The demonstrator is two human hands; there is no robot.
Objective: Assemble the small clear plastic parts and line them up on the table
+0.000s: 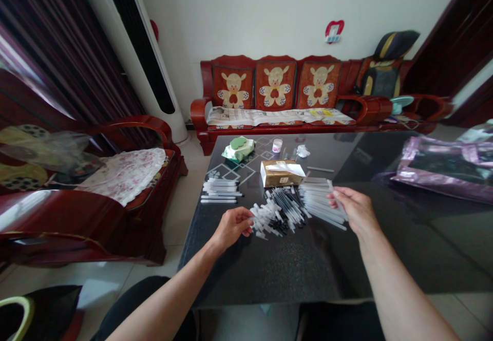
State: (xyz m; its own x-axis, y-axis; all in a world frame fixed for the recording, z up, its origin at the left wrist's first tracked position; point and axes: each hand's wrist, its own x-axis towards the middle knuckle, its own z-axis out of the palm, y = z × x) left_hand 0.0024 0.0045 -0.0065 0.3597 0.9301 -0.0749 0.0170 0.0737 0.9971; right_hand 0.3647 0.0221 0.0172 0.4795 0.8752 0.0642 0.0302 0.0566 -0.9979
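Note:
My right hand [353,208] grips a translucent pen barrel [337,200] between thumb and fingers, tilted above a fanned pile of similar barrels [321,205]. At the left edge of a heap of whitish pen caps [265,216], my left hand [233,225] is closed in a pinch. What its fingertips hold is too small to make out. Between caps and barrels lies a bundle of dark pen refills [288,205], with small black pieces around their near ends. Further left, several pens [220,191] lie side by side in a stack.
Behind the piles on the black table [269,274] stands a gold tissue box [282,173]. Beyond it are a green wipes pack [239,149], a small cup [277,145] and a crumpled tissue [303,151]. A purple-edged plastic bag [442,169] lies right.

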